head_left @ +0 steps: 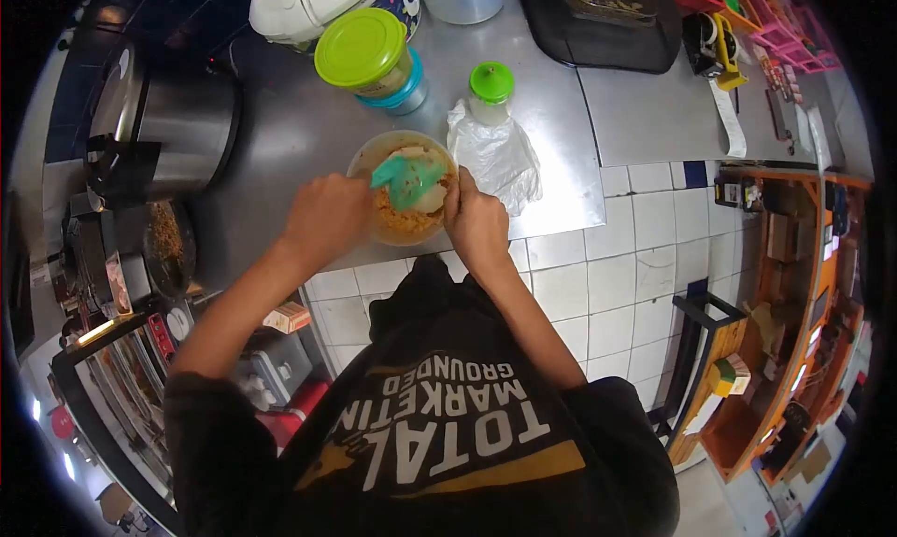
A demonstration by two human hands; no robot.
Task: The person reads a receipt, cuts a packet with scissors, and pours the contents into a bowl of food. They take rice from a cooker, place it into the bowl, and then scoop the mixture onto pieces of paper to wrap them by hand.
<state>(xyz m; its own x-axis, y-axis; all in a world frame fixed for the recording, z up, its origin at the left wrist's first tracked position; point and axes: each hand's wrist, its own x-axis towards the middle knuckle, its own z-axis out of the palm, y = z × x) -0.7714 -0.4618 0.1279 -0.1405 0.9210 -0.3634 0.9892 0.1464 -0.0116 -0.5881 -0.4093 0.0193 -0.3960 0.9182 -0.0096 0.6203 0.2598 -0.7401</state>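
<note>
A round translucent bowl [378,231] stands at the front edge of the steel counter, holding an orange-brown crumbly mix with paler pieces. My left hand [322,221], slightly blurred, is closed on a green spatula [411,180] whose blade lies in the mix. The fingers of my right hand [477,221] are closed on the bowl's right rim, thumb on top. Right of the bowl lies a crumpled clear plastic bag [509,163], and behind it stands a small jar with a green lid [491,83].
Behind the bowl are a lime-lidded container [361,48] and a blue-rimmed one [407,93]. A large steel pot [187,117] stands at the left, near a dish of brown crumbs [168,243]. A black tray [645,56] lies at the back right.
</note>
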